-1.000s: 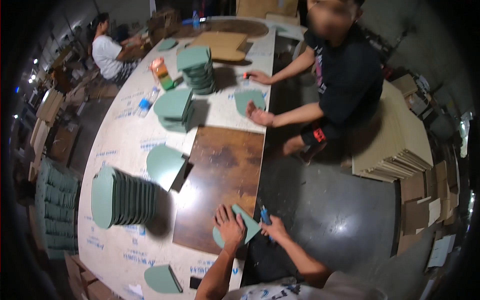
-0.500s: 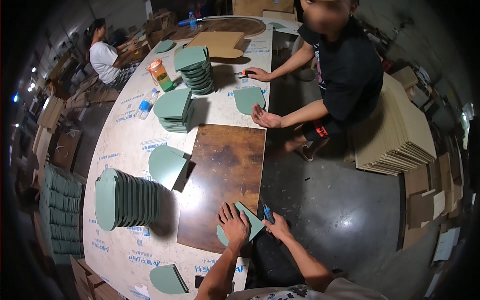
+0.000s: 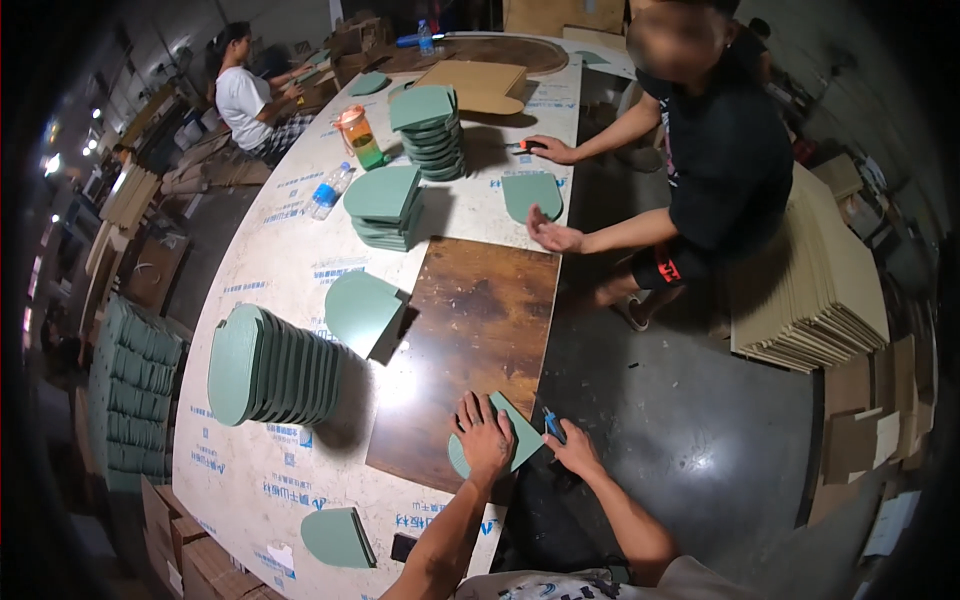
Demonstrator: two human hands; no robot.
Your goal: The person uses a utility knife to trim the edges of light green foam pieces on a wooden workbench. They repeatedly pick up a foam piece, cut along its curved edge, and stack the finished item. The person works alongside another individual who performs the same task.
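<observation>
My left hand (image 3: 484,440) lies flat, fingers spread, on a green round-ended panel (image 3: 522,436). That panel rests at the near right corner of a brown wood-grain board (image 3: 478,320). My right hand (image 3: 574,449) is closed around a blue utility knife (image 3: 556,425), just off the board's right edge, beside the panel's corner. To the left of the board stands a long row of upright green panels (image 3: 285,368). A few loose green panels (image 3: 362,308) lie fanned at the board's left edge.
Across the table (image 3: 270,235), a co-worker holds an orange-and-black cutter (image 3: 530,146) near another green panel (image 3: 531,195). Green stacks (image 3: 426,130), a water bottle (image 3: 328,192) and an orange-green drink bottle (image 3: 360,138) stand farther off. Tan boards (image 3: 810,280) are piled at right.
The whole view has shifted, so the table and people appear farther right. My left hand stays on the panel and my right hand still grips the knife, close to the panel's corner.
</observation>
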